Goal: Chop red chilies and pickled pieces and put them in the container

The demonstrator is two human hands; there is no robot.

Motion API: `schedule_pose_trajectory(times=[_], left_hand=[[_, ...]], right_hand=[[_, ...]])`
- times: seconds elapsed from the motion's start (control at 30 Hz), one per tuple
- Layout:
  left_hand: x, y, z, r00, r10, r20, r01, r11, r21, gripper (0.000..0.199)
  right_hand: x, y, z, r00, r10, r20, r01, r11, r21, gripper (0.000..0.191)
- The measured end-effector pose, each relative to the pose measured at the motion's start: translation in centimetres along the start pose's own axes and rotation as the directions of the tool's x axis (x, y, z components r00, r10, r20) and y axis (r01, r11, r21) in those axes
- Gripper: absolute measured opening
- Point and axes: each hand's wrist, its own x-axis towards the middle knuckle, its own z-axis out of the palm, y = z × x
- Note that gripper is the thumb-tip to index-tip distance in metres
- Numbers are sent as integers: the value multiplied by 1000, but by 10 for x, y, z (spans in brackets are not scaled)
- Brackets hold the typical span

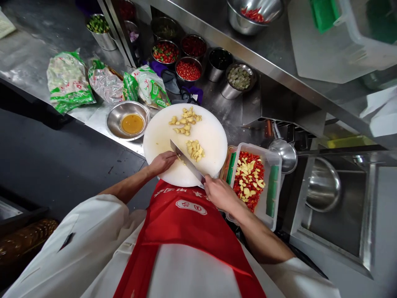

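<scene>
My right hand [217,189] is closed round the handle of a cleaver [187,162], its blade slanting across a round white cutting board [155,136]. On the blade's left side, my left hand [164,162] has its fingers bent together at the board, close to the edge; a bit of ginger shows by the fingertips, mostly hidden. Sliced ginger [195,150] lies in a small heap to the right of the blade. Farther back on the board sit whole knobs of peeled ginger [186,121].
Right of the board, a clear plastic tub [273,155] holds chopped red chillies with ginger slices on top. To the left are a metal bowl [113,120] of brown liquid and plastic bags [70,80]. Several metal pots [229,91] stand behind, under a steel shelf [269,68].
</scene>
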Motion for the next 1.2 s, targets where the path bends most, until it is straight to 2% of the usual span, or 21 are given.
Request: schedule_pose_trajectory(times=[0.13,0.27,0.47,0.6,0.77,0.9,1.0,1.07,1.13,1.2], left_hand=[[0,0,0,1000,25,-7,-25,1000,4,32],[1,0,-1,999,30,-27,-29,999,29,31],[2,-1,0,1000,-12,15,12,999,38,31],[3,-3,1,1000,-7,6,6,1000,25,32],[2,-3,3,1000,8,10,-9,999,41,30],[7,-1,1,999,49,21,-51,996,67,28],[28,-6,-7,999,34,6,-34,998,51,27],[52,-15,-16,995,-67,-78,71,996,51,29],[81,-27,-25,973,-183,-142,196,977,81,30],[107,-37,-31,975,-213,-68,221,964,149,30]], right_hand=[[7,-1,6,999,29,36,-29,999,26,17],[16,-1,10,1000,24,-13,-24,999,31,18],[-1,10,3,1000,22,-21,-22,1000,23,22],[-7,12,-2,1000,9,-9,-9,1000,3,22],[15,2,2,999,22,35,-25,998,66,22],[27,1,10,998,54,-30,-49,990,132,24],[14,12,19,984,136,-119,-108,971,215,24],[-3,23,25,967,195,-165,-144,950,278,25],[-22,32,29,961,211,-179,-148,938,315,25],[-36,35,31,971,183,-155,-130,945,301,25]])
